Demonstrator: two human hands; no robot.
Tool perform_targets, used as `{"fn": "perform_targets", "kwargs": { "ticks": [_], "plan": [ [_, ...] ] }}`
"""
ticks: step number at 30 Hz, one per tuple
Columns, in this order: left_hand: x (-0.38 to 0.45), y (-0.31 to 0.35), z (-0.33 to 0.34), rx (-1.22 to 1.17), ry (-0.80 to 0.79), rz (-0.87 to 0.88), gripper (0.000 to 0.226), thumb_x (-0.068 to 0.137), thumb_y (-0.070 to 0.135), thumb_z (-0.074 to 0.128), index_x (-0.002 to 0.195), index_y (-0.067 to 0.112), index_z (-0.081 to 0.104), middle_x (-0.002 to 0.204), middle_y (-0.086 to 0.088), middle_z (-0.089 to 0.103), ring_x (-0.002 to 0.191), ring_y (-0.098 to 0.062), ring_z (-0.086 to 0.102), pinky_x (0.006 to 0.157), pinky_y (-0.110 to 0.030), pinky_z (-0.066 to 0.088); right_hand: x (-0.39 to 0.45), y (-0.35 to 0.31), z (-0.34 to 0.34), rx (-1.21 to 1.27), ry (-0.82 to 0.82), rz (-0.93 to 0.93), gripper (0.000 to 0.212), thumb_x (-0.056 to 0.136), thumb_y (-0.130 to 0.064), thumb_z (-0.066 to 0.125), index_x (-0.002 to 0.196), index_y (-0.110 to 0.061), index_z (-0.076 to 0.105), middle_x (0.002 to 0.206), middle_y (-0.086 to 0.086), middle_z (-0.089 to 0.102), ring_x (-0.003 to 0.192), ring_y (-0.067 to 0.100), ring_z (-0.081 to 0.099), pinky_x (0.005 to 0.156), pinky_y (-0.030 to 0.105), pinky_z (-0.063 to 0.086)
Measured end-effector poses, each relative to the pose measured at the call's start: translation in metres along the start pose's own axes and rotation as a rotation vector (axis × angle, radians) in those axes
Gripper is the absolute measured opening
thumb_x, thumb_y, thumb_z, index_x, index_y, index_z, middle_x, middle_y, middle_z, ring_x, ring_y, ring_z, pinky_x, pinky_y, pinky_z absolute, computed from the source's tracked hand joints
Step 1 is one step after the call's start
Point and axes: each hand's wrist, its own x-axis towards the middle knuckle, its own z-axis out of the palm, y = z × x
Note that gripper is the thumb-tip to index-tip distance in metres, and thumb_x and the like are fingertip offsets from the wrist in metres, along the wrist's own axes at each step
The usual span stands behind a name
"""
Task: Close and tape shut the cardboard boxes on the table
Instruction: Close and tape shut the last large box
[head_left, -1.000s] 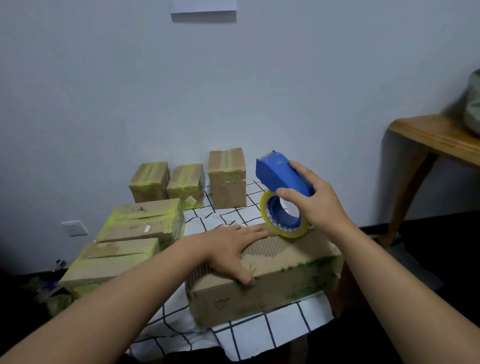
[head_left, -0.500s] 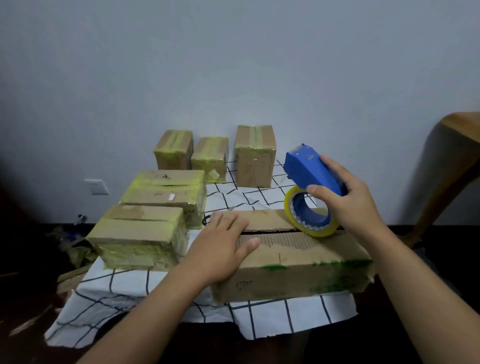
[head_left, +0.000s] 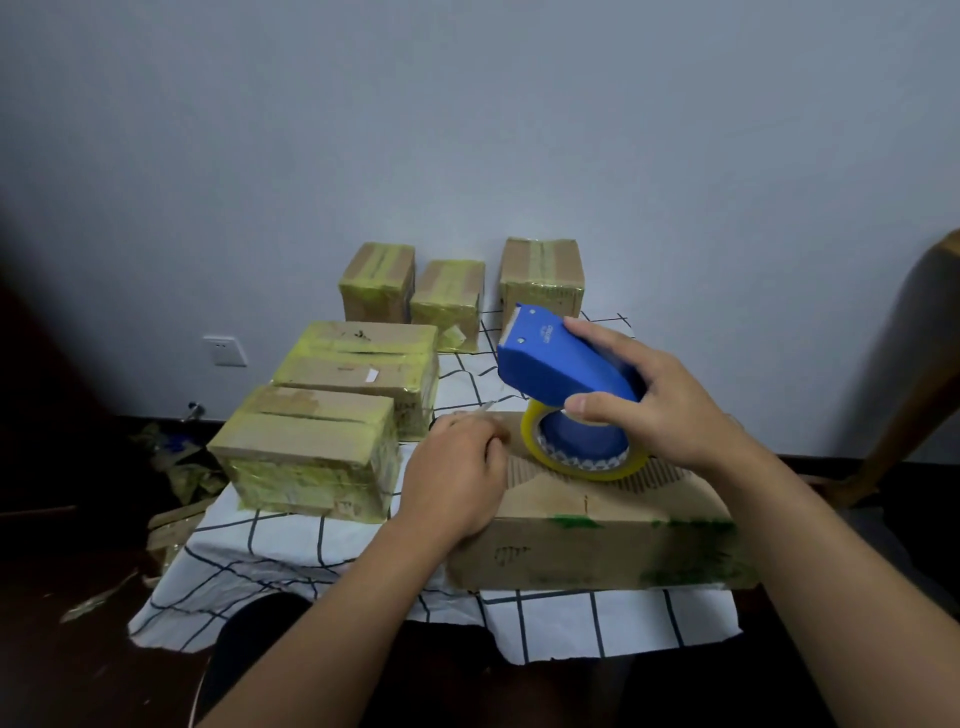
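Note:
A long brown cardboard box (head_left: 597, 540) with green marks lies closed at the near right of the table, its top seam bare. My right hand (head_left: 665, 410) grips a blue tape dispenser (head_left: 561, 364) and holds its yellow-rimmed tape roll (head_left: 582, 467) against the box top. My left hand (head_left: 457, 478) rests on the left end of the same box, just left of the roll. Its fingers are curled and seem to pinch a thin strip of loose tape end (head_left: 483, 409); the fingertips are hidden behind the hand.
Two taped boxes (head_left: 311, 447) (head_left: 363, 358) sit to the left on the checked tablecloth (head_left: 571, 618). Three smaller taped boxes (head_left: 449, 296) line the wall behind. A wooden table leg (head_left: 924, 364) stands at the right. Tape scraps (head_left: 176, 467) litter the dark floor at left.
My left hand went from lying flat on the box top to curled fingers beside the roll. The dispenser tipped lower onto the box. The view shifted left and down.

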Motion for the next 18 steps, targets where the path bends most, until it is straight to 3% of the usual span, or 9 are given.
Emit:
{"fn": "perform_targets", "kwargs": {
  "ticks": [4, 9, 13, 15, 18],
  "plan": [
    [-0.001, -0.005, 0.004, -0.067, 0.01, -0.021, 0.026, 0.097, 0.023, 0.045, 0.114, 0.025, 0.064, 0.111, 0.007, 0.063, 0.116, -0.011, 0.046, 0.086, -0.028, 0.044, 0.005, 0.005, 0.001, -0.003, -0.032, -0.005, 0.059, 0.071, -0.044, 0.073, 0.124, -0.063, 0.053, 0.122, -0.033, 0.056, 0.104, -0.003, 0.06, 0.077, 0.011, 0.048],
    [0.0, -0.006, 0.006, -0.115, 0.015, -0.027, 0.027, 0.1, 0.023, 0.046, 0.121, 0.027, 0.063, 0.116, 0.006, 0.06, 0.118, -0.009, 0.042, 0.091, -0.026, 0.04, 0.013, 0.003, 0.003, -0.047, -0.099, -0.013, 0.064, 0.065, -0.058, 0.069, 0.126, -0.067, 0.052, 0.129, -0.029, 0.054, 0.109, 0.002, 0.06, 0.083, 0.019, 0.053],
    [-0.003, -0.008, 0.007, -0.331, 0.037, -0.082, 0.03, 0.1, 0.013, 0.043, 0.119, 0.022, 0.065, 0.12, 0.004, 0.059, 0.116, -0.006, 0.047, 0.096, -0.02, 0.038, 0.014, 0.006, 0.004, -0.027, -0.108, -0.01, 0.062, 0.065, -0.056, 0.069, 0.124, -0.067, 0.053, 0.124, -0.033, 0.056, 0.107, 0.0, 0.06, 0.08, 0.013, 0.049],
    [-0.001, -0.008, 0.007, -0.517, -0.001, -0.189, 0.034, 0.097, 0.011, 0.041, 0.117, 0.021, 0.066, 0.122, 0.0, 0.06, 0.115, -0.009, 0.052, 0.102, -0.027, 0.042, 0.014, 0.007, 0.003, -0.015, -0.11, -0.01, 0.06, 0.068, -0.051, 0.071, 0.122, -0.068, 0.054, 0.12, -0.036, 0.056, 0.106, -0.002, 0.06, 0.079, 0.011, 0.048],
    [0.002, -0.005, -0.006, -0.887, -0.102, -0.354, 0.051, 0.075, 0.036, 0.051, 0.117, 0.015, 0.069, 0.126, -0.006, 0.064, 0.119, -0.023, 0.057, 0.106, -0.05, 0.042, 0.015, 0.007, 0.002, -0.009, -0.117, -0.006, 0.059, 0.07, -0.047, 0.072, 0.12, -0.07, 0.053, 0.118, -0.038, 0.055, 0.105, -0.003, 0.06, 0.078, 0.01, 0.048]
  ]
}}
